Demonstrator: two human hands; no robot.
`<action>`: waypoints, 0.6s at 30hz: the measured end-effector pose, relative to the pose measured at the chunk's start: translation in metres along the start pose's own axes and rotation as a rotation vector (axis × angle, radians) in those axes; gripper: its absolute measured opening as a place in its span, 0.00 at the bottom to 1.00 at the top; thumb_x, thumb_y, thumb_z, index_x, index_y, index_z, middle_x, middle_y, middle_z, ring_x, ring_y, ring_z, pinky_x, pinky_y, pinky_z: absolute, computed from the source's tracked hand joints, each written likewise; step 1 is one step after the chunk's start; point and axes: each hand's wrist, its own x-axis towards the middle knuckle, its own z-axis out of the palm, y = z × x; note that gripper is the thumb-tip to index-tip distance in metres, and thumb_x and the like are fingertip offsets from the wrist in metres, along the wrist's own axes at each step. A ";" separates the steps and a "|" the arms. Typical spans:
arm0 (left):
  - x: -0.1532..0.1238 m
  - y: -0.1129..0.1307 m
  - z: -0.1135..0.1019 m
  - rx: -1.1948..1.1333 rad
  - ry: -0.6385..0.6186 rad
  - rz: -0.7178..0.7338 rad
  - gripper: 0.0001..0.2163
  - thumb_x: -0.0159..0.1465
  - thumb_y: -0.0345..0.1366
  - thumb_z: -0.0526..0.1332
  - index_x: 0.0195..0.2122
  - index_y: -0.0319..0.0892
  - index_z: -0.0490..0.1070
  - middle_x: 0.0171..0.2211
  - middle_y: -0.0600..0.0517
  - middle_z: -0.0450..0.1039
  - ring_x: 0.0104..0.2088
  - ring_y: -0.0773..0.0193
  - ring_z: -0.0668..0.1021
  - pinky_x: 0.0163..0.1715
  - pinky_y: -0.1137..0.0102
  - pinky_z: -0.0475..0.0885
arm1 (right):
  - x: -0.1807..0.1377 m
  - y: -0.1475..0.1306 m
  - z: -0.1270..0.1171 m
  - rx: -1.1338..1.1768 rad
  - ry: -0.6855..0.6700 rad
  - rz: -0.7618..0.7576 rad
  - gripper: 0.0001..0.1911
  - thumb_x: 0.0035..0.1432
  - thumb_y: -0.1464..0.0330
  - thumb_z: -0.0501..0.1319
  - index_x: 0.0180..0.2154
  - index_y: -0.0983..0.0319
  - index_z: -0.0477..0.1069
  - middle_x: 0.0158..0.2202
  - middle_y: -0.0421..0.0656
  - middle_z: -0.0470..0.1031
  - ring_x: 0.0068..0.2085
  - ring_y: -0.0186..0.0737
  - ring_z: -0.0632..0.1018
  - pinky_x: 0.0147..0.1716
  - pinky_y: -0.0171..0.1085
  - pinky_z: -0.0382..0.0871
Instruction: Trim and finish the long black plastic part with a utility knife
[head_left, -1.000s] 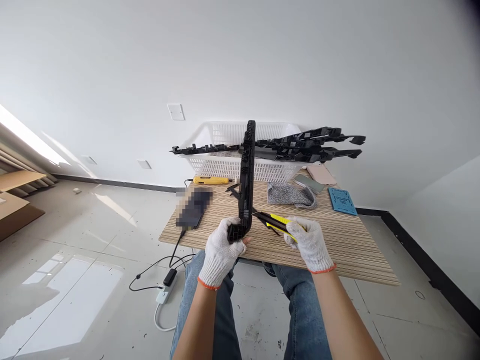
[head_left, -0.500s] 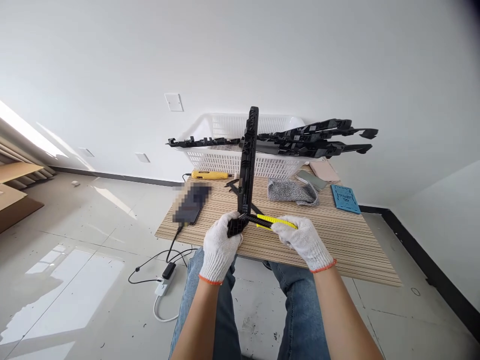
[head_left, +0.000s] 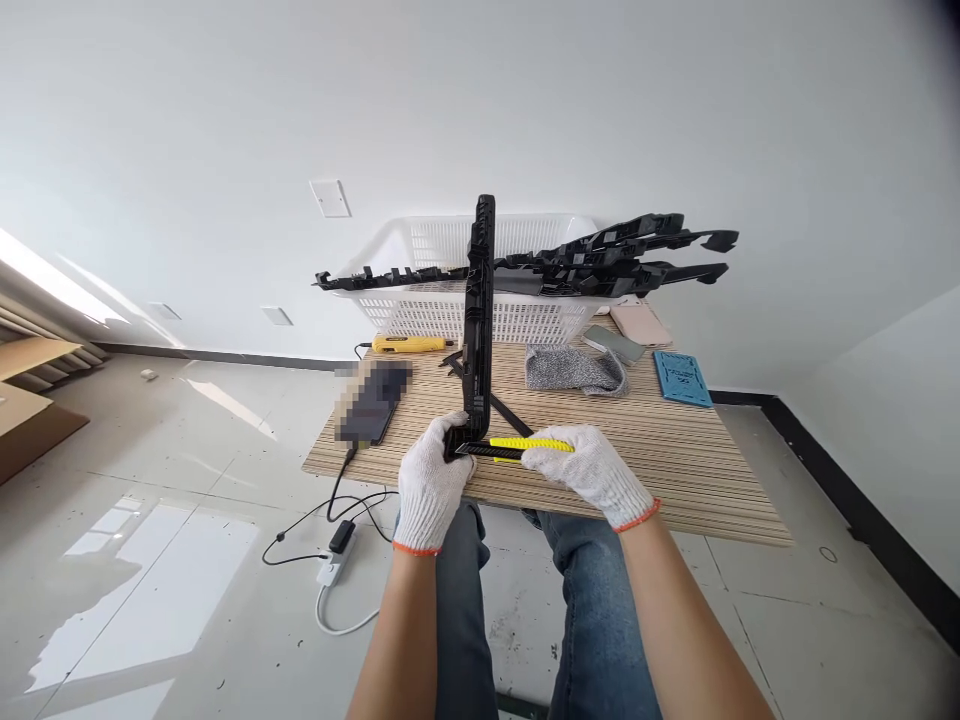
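Note:
My left hand (head_left: 430, 483), in a white knit glove, grips the lower end of a long black plastic part (head_left: 478, 310) that stands nearly upright over the wooden table (head_left: 675, 460). My right hand (head_left: 589, 468), also gloved, is closed around a yellow and black utility knife (head_left: 510, 446). The knife lies almost level, and its tip meets the bottom end of the black part beside my left fingers.
A white mesh basket (head_left: 442, 315) at the table's far edge carries several long black plastic parts (head_left: 615, 265). On the table lie a yellow tool (head_left: 405, 344), a dark phone (head_left: 371, 402), a grey cloth (head_left: 574, 368), a blue pad (head_left: 681, 378) and two flat cases. A power strip (head_left: 331, 565) with cables lies on the floor.
My right hand swung the knife from pointing up-left to nearly level and brought its tip against the bottom of the black part. The part and both hands shifted slightly left.

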 end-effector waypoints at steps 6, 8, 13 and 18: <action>0.002 -0.004 0.001 -0.063 -0.009 0.022 0.23 0.55 0.25 0.63 0.52 0.50 0.77 0.48 0.56 0.83 0.52 0.56 0.82 0.54 0.64 0.73 | 0.000 0.001 -0.002 0.004 0.002 0.009 0.22 0.45 0.52 0.70 0.33 0.64 0.82 0.22 0.40 0.73 0.24 0.34 0.68 0.22 0.35 0.60; 0.003 -0.005 0.001 -0.073 -0.011 0.018 0.23 0.55 0.25 0.63 0.51 0.50 0.77 0.47 0.56 0.83 0.51 0.56 0.82 0.54 0.63 0.73 | 0.000 0.002 -0.003 0.018 0.054 0.003 0.22 0.45 0.51 0.70 0.32 0.63 0.81 0.21 0.40 0.72 0.23 0.34 0.67 0.22 0.34 0.59; 0.001 -0.005 0.000 -0.125 -0.027 0.029 0.24 0.54 0.25 0.64 0.52 0.50 0.77 0.48 0.55 0.83 0.52 0.56 0.82 0.55 0.63 0.74 | -0.002 0.003 -0.006 0.061 0.021 0.068 0.20 0.44 0.52 0.70 0.29 0.63 0.78 0.18 0.37 0.66 0.20 0.31 0.63 0.18 0.33 0.53; -0.001 -0.010 -0.006 -0.260 -0.099 0.034 0.24 0.52 0.23 0.63 0.50 0.45 0.77 0.47 0.54 0.83 0.50 0.58 0.82 0.53 0.66 0.75 | -0.004 0.005 -0.007 0.105 0.065 0.121 0.24 0.44 0.49 0.70 0.32 0.64 0.78 0.17 0.36 0.64 0.20 0.30 0.60 0.17 0.32 0.51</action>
